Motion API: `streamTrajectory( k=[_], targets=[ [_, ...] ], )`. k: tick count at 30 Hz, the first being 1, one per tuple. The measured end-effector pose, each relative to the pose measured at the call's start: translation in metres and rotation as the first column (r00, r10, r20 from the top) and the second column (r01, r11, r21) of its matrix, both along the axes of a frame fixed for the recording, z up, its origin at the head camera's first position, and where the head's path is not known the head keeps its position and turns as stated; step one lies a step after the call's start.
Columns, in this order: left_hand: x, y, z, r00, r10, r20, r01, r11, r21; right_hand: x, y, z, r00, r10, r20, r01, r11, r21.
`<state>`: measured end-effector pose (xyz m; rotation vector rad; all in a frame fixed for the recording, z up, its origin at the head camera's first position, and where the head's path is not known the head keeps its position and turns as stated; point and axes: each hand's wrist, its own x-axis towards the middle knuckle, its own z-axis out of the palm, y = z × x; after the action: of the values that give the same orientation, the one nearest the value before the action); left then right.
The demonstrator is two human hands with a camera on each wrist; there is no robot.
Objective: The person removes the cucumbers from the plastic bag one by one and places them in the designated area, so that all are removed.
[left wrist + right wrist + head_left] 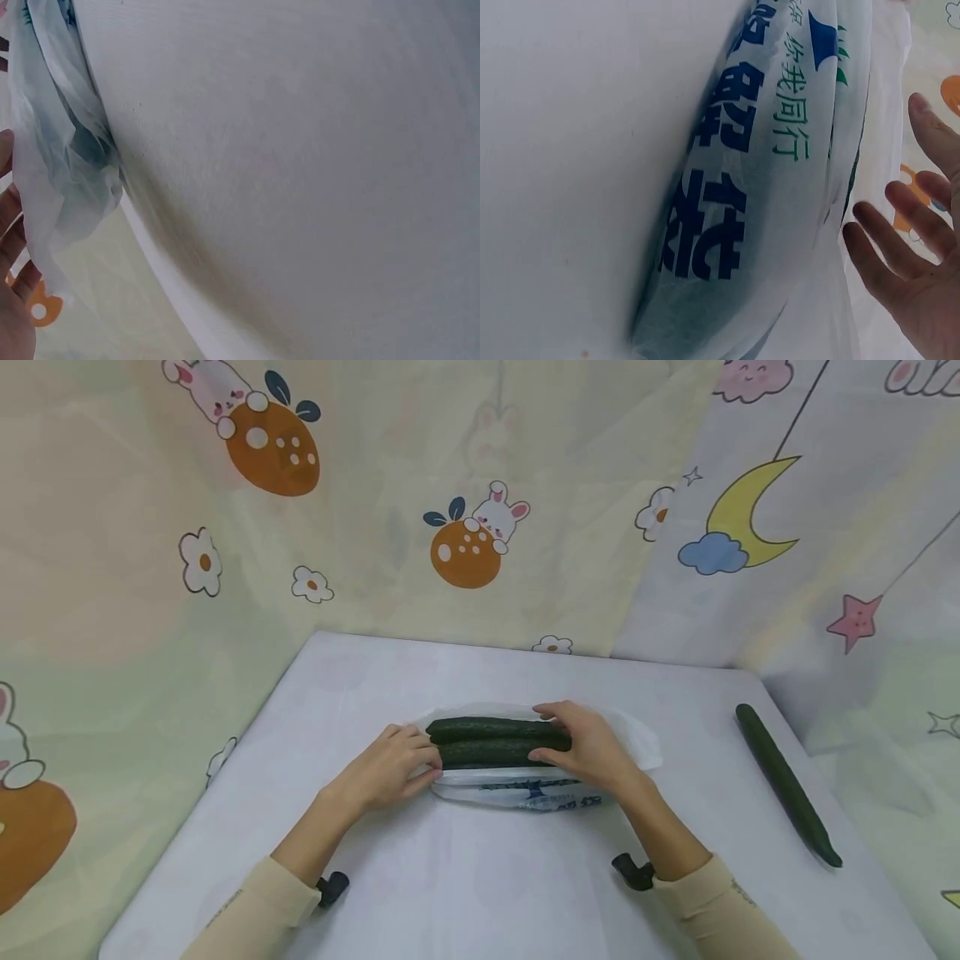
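Two dark green cucumbers (491, 754) lie side by side in a white plastic bag (517, 795), its mouth spread open around them. At their left ends is my left hand (390, 768), thumb and index finger close together on the bag's rim. Its fingertips are partly hidden by crumpled plastic (56, 142) in the left wrist view. My right hand (592, 747) spans the right ends of the cucumbers, thumb on the near side, fingers on the far side. The right wrist view shows its fingers (892, 251) spread beside the bag (795, 225), which bears blue and green print.
Another cucumber (787, 785) lies alone at the right side of the white table (487, 877). Patterned cloth (375, 527) hangs behind the table and on both sides. A black wrist mount shows by each sleeve.
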<state>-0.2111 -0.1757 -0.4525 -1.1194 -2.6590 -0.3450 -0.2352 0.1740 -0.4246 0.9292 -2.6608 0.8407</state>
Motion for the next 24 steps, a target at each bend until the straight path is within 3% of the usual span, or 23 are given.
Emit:
streamTrajectory(
  k=[7,17,24],
  targets=[
    [0.000,-0.001,0.000,1.000,-0.002,0.018,0.002,1.000,0.000,0.004,-0.002,-0.002,0.990,-0.027,0.135,0.026,1.000,0.002],
    [0.000,-0.001,0.001,1.000,0.011,0.010,-0.011,1.000,0.007,0.000,-0.001,-0.008,0.978,-0.017,0.206,0.022,1.000,-0.019],
    [0.001,-0.001,-0.001,1.000,0.017,0.009,-0.017,1.000,-0.009,-0.004,-0.001,-0.013,0.984,-0.003,0.176,-0.006,0.999,0.054]
  ],
)
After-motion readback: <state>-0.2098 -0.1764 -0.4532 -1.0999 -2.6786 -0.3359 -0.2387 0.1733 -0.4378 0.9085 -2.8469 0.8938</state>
